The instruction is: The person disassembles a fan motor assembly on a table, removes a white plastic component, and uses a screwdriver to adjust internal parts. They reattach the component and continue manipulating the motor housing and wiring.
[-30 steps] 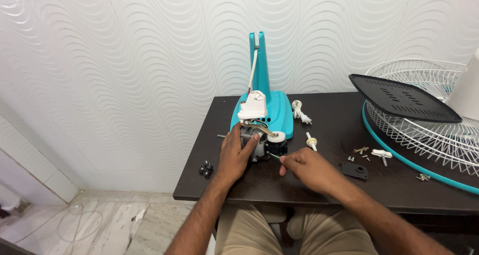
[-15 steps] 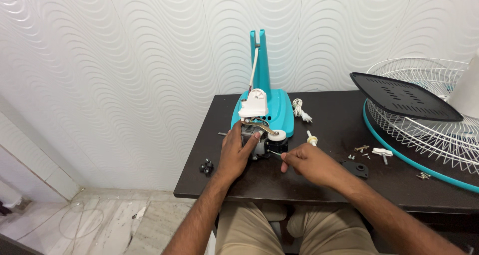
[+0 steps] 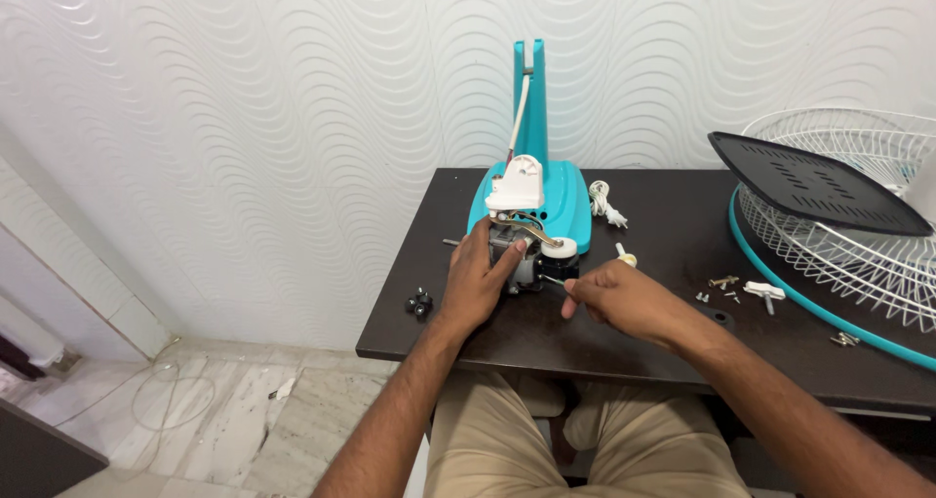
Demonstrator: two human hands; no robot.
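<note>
Left hand [image 3: 478, 279] clamps fan motor [image 3: 522, 259] on dark table [image 3: 634, 332] near front edge; right hand [image 3: 619, 298] pinches thin screwdriver [image 3: 554, 281] at motor; motor likely heavy, rigid; hold by casing

White wall [image 3: 244, 98] behind, embossed all over with a wavy relief pattern, evenly lit, no hard shadows. Dark brown table [image 3: 663, 337] pushed against it, matte top, front edge squared. Lower left, a pale tiled ledge [image 3: 68, 293] runs slantwise down the wall's foot. Floor [image 3: 224, 410] of light marble-like tiles with grey veining; a thin cord [image 3: 161, 401] loops loosely across it. Dark furniture corner [image 3: 39, 454] at bottom left.
</note>
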